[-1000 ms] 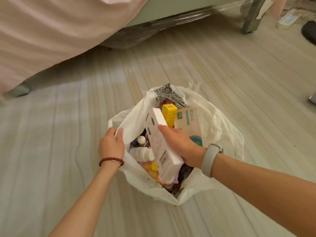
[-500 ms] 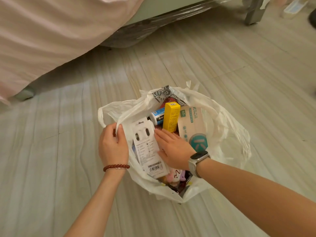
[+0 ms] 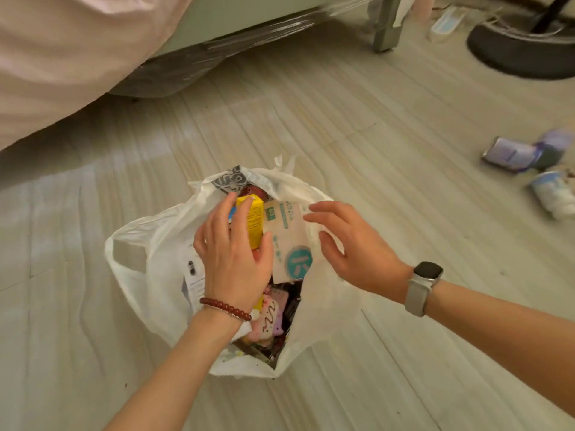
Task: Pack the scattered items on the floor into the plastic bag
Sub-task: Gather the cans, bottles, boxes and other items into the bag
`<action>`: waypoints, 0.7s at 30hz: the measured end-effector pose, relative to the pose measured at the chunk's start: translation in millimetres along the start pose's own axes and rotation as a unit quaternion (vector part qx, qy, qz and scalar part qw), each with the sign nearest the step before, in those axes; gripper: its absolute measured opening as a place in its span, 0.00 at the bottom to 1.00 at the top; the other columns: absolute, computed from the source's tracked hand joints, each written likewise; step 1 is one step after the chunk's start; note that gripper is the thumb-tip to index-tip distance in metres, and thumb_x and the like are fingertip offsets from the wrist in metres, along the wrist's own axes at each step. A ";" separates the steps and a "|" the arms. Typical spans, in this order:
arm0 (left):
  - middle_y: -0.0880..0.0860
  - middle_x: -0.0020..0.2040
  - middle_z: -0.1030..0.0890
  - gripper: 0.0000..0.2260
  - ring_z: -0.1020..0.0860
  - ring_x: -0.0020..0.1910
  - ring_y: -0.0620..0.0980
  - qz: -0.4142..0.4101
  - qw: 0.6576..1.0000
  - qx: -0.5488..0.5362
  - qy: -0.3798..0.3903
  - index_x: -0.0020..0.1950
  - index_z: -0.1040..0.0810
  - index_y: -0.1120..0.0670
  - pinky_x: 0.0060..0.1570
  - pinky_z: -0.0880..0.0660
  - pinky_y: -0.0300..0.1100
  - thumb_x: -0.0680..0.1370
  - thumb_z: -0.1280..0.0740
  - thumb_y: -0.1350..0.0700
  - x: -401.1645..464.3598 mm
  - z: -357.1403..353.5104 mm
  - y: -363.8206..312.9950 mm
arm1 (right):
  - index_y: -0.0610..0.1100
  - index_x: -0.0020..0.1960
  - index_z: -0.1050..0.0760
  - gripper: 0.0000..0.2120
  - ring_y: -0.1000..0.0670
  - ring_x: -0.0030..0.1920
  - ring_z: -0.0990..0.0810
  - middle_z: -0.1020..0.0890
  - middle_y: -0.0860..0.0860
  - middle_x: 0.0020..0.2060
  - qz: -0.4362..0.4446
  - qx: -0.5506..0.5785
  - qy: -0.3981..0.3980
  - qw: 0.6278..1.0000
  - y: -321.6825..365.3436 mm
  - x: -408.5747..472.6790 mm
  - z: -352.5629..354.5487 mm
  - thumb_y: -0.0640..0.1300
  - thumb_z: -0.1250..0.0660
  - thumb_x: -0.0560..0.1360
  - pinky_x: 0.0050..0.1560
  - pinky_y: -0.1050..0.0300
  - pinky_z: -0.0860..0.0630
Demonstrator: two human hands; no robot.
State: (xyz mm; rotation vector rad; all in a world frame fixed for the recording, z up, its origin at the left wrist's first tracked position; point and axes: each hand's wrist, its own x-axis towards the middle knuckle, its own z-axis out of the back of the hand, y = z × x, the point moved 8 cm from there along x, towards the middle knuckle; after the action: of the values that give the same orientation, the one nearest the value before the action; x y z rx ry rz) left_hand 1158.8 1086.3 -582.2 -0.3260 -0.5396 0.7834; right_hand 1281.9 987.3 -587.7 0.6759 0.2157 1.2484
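A white plastic bag (image 3: 149, 259) stands open on the floor, full of items. Inside I see a yellow box (image 3: 253, 219), a beige pack with a teal circle (image 3: 287, 241), a white box (image 3: 193, 275) and a pink item (image 3: 269, 318). My left hand (image 3: 233, 256) rests fingers apart over the bag's mouth, on the yellow box. My right hand (image 3: 351, 244) hovers open at the bag's right rim, beside the beige pack. Neither hand grips anything.
Several packets lie on the floor at the right: a purple pouch (image 3: 516, 152) and a white-blue roll (image 3: 552, 192). A bed with pink bedding (image 3: 77, 51) is at the upper left, its metal leg (image 3: 385, 26) further back. A dark fan base (image 3: 522, 48) stands at the upper right.
The white box went down into the bag and my right hand let go of it. My left hand left the bag's rim and moved over the items. The view shifted right.
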 end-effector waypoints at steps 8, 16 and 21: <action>0.56 0.60 0.24 0.19 0.34 0.61 0.50 -0.273 0.948 -0.085 0.141 0.61 0.32 0.52 0.59 0.32 0.51 0.72 0.42 0.50 -27.8 -96.7 -195.4 | 0.41 0.61 0.28 0.17 0.48 0.61 0.28 0.30 0.53 0.56 -0.285 0.028 -0.243 0.927 -131.9 -167.9 110.3 0.41 0.45 0.74 0.62 0.51 0.29; 0.58 0.57 0.21 0.26 0.22 0.57 0.57 -0.497 0.789 0.041 0.359 0.58 0.27 0.54 0.51 0.25 0.52 0.63 0.26 0.51 -152.1 -220.2 -299.2 | 0.48 0.70 0.38 0.36 0.43 0.66 0.33 0.29 0.46 0.64 -0.572 -0.087 -0.040 0.815 -195.1 -419.4 85.0 0.65 0.49 0.67 0.66 0.47 0.38; 0.56 0.74 0.42 0.25 0.44 0.72 0.55 -0.432 0.764 0.052 0.477 0.73 0.44 0.53 0.67 0.40 0.52 0.77 0.41 0.52 -187.5 -287.0 -349.3 | 0.53 0.73 0.49 0.33 0.46 0.71 0.42 0.39 0.49 0.71 -0.574 -0.097 0.136 0.801 -199.3 -475.1 37.6 0.58 0.41 0.73 0.67 0.49 0.41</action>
State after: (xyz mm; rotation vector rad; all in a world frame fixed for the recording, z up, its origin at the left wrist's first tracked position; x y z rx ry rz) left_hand 1414.4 691.2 -716.3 -0.2852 0.3494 -0.3087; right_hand 1305.3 504.9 -771.1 0.0822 0.6180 0.1573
